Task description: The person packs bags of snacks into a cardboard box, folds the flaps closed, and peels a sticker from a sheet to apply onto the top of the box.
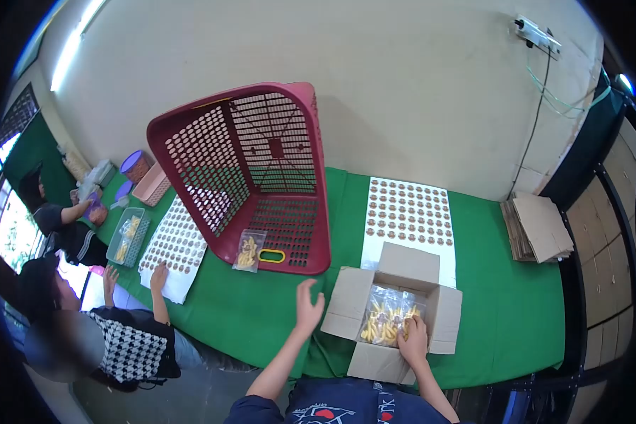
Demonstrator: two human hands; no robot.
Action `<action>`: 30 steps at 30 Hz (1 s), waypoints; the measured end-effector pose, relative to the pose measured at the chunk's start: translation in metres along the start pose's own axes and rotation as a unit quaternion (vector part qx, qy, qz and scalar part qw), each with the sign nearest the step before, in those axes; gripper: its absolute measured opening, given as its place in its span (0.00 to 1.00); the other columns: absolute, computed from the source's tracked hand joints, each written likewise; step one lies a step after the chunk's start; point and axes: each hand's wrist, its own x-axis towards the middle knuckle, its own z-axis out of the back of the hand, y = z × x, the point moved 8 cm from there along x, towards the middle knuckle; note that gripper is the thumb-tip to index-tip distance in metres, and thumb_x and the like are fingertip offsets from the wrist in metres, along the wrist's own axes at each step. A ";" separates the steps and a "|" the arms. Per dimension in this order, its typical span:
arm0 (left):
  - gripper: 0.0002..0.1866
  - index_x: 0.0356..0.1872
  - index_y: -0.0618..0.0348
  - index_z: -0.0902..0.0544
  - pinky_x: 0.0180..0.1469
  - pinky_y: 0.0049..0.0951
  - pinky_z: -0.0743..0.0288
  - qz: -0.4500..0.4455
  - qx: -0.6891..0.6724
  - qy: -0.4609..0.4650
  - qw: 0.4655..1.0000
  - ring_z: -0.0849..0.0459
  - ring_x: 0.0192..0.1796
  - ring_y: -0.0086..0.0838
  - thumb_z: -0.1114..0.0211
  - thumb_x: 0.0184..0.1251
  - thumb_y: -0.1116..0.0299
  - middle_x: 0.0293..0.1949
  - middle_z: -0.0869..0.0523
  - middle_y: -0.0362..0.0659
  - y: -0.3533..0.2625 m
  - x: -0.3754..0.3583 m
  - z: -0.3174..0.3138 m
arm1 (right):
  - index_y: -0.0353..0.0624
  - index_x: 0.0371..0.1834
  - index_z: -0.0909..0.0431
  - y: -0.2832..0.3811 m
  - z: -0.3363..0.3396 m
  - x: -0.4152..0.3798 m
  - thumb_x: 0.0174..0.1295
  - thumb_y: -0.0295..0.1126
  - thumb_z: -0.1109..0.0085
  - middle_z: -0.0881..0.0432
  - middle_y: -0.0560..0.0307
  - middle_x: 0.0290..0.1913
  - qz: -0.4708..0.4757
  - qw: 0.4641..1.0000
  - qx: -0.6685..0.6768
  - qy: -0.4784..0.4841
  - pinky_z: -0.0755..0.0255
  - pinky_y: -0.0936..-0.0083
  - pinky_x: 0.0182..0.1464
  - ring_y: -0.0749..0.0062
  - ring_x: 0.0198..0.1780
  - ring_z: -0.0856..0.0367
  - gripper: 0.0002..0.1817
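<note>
An open cardboard box (344,299) stands on the green cloth in front of me, its flaps folded outward. Clear bags of yellow pieces (381,326) lie inside it. My right hand (413,339) reaches into the box and rests on the bags at their right side, fingers bent; whether it grips one is hidden. To the left of the box, my left hand (309,308) is raised over the cloth with fingers apart and nothing in it. Beyond it, a maroon basket (318,212) lies on its side, opening toward me, with one clear bag of yellow pieces (247,251) at its lower edge.
Sticker sheets lie behind the box (410,212) and left of the basket (173,247). Flattened cardboard (543,226) is stacked at the right. A co-worker (131,346) reaches over the left sheet; another person (56,215) is farther back, beyond a green tray (140,244).
</note>
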 end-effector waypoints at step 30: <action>0.09 0.40 0.56 0.24 0.29 0.16 0.32 0.427 -0.541 -0.237 0.685 0.22 0.36 0.19 0.39 0.61 0.68 0.35 0.20 0.37 0.303 0.064 0.084 | 0.38 0.43 0.28 0.000 0.001 0.002 0.47 0.30 0.41 0.32 0.46 0.53 -0.001 1.000 0.009 -0.022 0.37 0.63 0.56 0.51 0.55 0.34 0.18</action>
